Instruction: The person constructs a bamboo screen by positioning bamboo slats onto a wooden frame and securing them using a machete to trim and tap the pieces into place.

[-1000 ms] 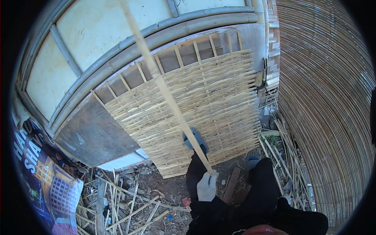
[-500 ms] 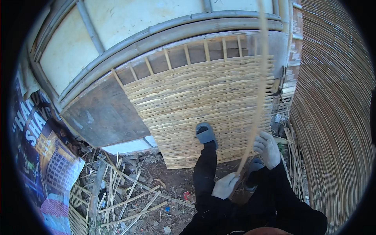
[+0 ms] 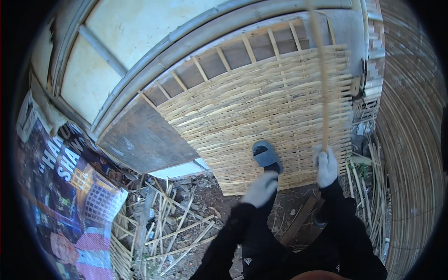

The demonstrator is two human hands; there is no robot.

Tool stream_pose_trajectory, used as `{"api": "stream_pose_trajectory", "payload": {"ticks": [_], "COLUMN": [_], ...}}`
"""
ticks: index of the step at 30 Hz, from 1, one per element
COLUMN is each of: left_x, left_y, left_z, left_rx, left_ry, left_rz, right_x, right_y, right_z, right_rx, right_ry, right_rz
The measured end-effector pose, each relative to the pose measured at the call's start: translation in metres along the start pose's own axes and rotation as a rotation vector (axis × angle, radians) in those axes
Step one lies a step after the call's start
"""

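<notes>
My right hand point(image 3: 325, 167), in a pale glove, is closed around the lower end of a long bamboo strip point(image 3: 323, 88). That strip rises from the hand past the top of the view, in front of a woven bamboo panel point(image 3: 252, 105). My left hand point(image 3: 260, 189), gloved too, hovers over my leg near the panel's lower edge. Motion smears its fingers, and nothing shows in it. The panel leans on a wall, its bare upright slats sticking out at the top. My foot in a grey slipper point(image 3: 266, 155) rests against the panel's lower part.
Cut bamboo strips point(image 3: 175, 233) lie scattered on the littered ground to the left, and more point(image 3: 366, 191) lie at the right. A tall screen of thin canes point(image 3: 410, 130) stands at the right. A printed banner point(image 3: 70, 186) hangs at the left.
My left hand has let go of the strip's lower end and moved left and up. My right hand now grips the strip, which stands more upright. The whole view has shifted.
</notes>
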State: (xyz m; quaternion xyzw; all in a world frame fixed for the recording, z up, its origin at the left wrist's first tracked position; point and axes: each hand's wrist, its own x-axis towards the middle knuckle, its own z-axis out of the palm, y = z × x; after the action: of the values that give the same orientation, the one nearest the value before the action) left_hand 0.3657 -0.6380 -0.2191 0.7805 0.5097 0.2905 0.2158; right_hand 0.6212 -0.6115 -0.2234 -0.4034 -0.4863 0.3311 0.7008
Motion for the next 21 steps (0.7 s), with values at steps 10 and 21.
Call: {"api": "stream_pose_trajectory", "payload": {"ticks": [10,21], "left_x": [0.315,0.403], "left_y": [-0.015,0.003], "left_z": [-0.165,-0.160], "left_rx": [0.651,0.850], "left_ry": [0.684,0.768], "left_rz": [-0.008,-0.235], "right_x": [0.119,0.157], "right_y": [0.093,0.109], "right_z": [-0.111,-0.176], "right_rx": [-0.331,-0.529], "right_ry": [-0.039,0.114], "right_rz": [-0.121,-0.339]}}
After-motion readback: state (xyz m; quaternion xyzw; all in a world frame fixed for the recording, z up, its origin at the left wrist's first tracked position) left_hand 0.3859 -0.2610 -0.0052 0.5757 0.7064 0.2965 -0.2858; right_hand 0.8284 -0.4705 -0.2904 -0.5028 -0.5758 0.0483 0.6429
